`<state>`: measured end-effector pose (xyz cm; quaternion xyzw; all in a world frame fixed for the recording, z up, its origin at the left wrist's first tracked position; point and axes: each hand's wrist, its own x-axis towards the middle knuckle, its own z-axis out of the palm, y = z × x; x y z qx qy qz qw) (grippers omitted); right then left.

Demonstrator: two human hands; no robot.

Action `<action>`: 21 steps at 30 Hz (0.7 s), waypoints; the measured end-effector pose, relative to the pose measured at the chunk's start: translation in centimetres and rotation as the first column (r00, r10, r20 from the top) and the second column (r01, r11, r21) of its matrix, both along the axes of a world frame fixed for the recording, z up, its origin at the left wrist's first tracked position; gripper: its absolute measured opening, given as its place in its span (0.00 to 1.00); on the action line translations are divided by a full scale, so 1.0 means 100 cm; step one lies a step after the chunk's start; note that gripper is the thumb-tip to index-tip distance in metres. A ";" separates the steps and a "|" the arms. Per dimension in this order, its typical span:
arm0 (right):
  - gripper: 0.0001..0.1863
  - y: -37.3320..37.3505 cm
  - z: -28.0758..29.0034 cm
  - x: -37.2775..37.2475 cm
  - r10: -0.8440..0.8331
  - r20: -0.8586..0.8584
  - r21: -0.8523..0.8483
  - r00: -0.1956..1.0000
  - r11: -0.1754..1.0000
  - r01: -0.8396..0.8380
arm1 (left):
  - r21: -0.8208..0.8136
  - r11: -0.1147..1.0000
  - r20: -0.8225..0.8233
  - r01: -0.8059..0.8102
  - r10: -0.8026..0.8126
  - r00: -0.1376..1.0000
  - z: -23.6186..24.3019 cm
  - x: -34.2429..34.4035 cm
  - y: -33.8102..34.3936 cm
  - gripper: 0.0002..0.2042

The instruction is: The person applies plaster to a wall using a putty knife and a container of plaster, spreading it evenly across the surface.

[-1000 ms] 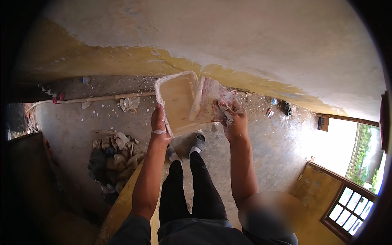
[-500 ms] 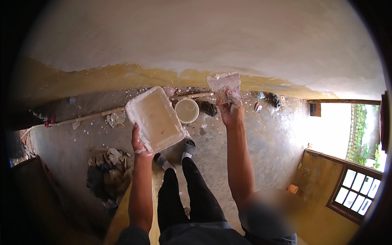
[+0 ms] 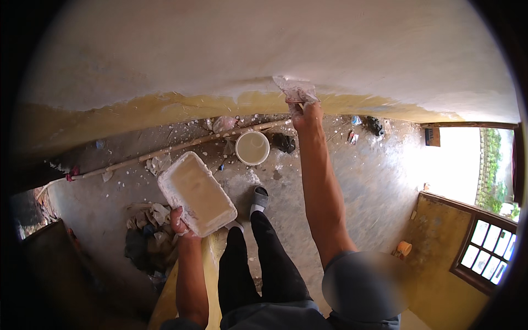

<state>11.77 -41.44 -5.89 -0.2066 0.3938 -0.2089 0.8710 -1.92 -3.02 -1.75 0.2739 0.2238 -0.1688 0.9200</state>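
Bucket (image 3: pixel 252 162) beyond held tray (image 3: pixel 176 196), pole (image 3: pixel 181 146), rubbish heap (image 3: pixel 142 242)

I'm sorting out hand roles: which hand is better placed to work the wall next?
The right hand, probably: it holds the blade out at the wall, while the left hand is farther from it and occupied with the tray.

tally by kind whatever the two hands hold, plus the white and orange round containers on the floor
Trays: 1, the tray in the left hand
Spreaders: 1, the flat spreader in the right hand
Round containers: 2, white bucket, orange tub
Total: 4
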 end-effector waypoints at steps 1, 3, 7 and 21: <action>0.13 0.014 0.016 -0.013 0.079 0.052 -0.091 0.995 0.993 -0.074 | 0.049 0.998 -0.023 -0.044 0.045 0.999 -0.001 -0.005 0.006 0.34; 0.15 0.017 0.017 -0.032 0.132 0.091 -0.181 0.987 0.977 -0.114 | 0.033 0.999 -0.017 -0.032 0.032 0.999 -0.003 -0.007 0.007 0.34; 0.16 0.001 -0.044 -0.033 0.077 -0.089 -0.057 0.993 0.995 -0.083 | -0.061 0.996 -0.043 0.070 -0.073 0.996 0.004 -0.006 -0.005 0.34; 0.17 -0.061 -0.050 -0.011 -0.001 -0.074 -0.094 0.997 0.996 -0.006 | -0.045 0.997 -0.097 0.056 -0.061 0.993 -0.019 -0.026 -0.001 0.33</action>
